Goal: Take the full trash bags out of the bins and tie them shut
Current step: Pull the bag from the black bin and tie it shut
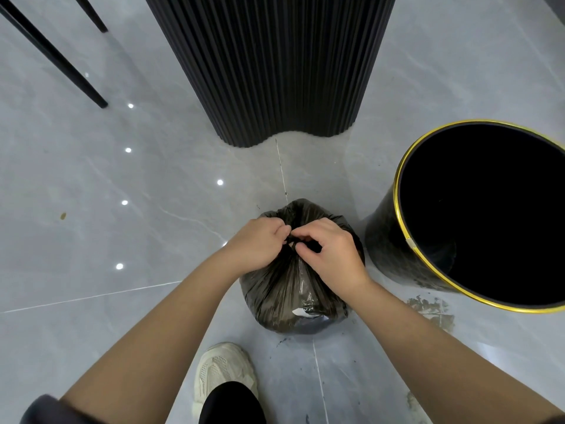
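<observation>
A full black trash bag (284, 298) sits on the grey tiled floor in front of me, its top gathered into a twisted neck. My left hand (258, 244) pinches the neck from the left. My right hand (331, 255) grips the neck from the right, fingers curled around the twisted plastic. Both hands meet over the top of the bag. To the right stands a black round bin (385, 240) with a gold rim, its inside dark with no bag visible in it.
A black fluted column (275, 71) rises just behind the bag. Black chair legs (55, 56) stand at the far left. My light shoe (223, 371) is on the floor just below the bag. A dirty smear (434, 310) marks the tile near the bin.
</observation>
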A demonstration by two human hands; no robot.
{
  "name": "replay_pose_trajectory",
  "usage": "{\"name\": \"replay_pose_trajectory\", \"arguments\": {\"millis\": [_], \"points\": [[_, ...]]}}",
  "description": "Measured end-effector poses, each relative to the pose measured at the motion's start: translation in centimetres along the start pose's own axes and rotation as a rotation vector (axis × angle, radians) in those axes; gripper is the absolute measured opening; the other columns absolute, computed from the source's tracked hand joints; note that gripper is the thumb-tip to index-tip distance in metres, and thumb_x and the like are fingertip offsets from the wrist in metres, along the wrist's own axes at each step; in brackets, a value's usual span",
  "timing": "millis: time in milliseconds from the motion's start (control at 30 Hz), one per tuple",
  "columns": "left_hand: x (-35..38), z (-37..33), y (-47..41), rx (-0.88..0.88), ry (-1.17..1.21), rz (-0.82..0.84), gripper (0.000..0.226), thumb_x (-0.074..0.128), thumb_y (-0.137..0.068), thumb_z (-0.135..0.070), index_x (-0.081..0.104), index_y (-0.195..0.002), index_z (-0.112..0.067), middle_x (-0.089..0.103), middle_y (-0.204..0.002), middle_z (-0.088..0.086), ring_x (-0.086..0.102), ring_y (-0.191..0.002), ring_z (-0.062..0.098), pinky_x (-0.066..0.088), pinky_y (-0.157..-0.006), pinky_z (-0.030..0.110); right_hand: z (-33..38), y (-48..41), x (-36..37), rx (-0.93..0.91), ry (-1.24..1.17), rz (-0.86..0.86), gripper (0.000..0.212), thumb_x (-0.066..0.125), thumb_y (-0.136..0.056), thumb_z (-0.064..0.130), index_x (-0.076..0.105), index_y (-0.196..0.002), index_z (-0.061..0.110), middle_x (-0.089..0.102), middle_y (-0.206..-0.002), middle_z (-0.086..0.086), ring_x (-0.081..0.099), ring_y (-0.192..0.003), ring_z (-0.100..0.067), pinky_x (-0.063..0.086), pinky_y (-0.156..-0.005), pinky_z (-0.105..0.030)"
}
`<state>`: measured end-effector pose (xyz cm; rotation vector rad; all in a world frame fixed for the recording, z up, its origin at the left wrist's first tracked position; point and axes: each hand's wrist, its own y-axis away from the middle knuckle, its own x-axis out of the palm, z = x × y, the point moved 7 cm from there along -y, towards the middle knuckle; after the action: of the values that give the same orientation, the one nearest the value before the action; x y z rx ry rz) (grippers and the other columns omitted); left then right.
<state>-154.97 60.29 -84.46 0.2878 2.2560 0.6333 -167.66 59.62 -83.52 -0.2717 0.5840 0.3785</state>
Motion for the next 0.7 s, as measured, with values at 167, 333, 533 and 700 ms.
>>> {"name": "replay_pose_trajectory", "arguments": {"millis": [167,333,533,700], "points": [[1.5,1.1,0.6,-0.32,0.535,0.166,0.028,0.039,-0.1,-0.022,0.046,-0.075,-0.011,0.043,-0.052,0.003,0.048,-0.036,0.015,0.043,-0.041,0.024,0.1,0.1,0.3,-0.018,0.016,-0.002,0.015,0.067,-0.079,0.008,0.072,-0.092,0.009,0.068,-0.086,0.0,0.061,-0.085,-0.017,0.048,-0.079,-0.028],[0.7,0.7,0.7,-0.166,0.541,0.023,0.019,0.05,-0.097,-0.022,0.053,-0.082,-0.009,0.067,-0.075,0.01,0.067,-0.072,0.02,0.058,-0.072,0.034,-0.4,0.2,0.1,0.026,-0.023,-0.027,0.013,0.067,-0.078,0.005,0.071,-0.09,0.009,0.066,-0.084,0.001,0.059,-0.084,-0.017,0.048,-0.078,-0.028],[1.7,1.6,0.5,-0.24,0.679,0.029,0.023,0.047,-0.096,-0.018,0.053,-0.075,-0.012,0.058,-0.075,0.004,0.058,-0.074,0.016,0.048,-0.073,0.03,-0.5,0.1,0.1,0.038,-0.058,-0.039,0.015,0.069,-0.078,0.004,0.072,-0.09,0.011,0.068,-0.085,0.002,0.059,-0.087,-0.013,0.046,-0.079,-0.02],[2.5,2.0,0.7,-0.355,0.772,0.047,0.023,0.043,-0.097,-0.018,0.054,-0.078,-0.013,0.052,-0.064,0.002,0.047,-0.056,0.014,0.036,-0.057,0.025,-0.6,0.2,0.1,0.078,-0.101,-0.071,0.014,0.07,-0.077,0.003,0.073,-0.088,0.011,0.067,-0.082,0.004,0.06,-0.082,-0.011,0.046,-0.077,-0.014]]}}
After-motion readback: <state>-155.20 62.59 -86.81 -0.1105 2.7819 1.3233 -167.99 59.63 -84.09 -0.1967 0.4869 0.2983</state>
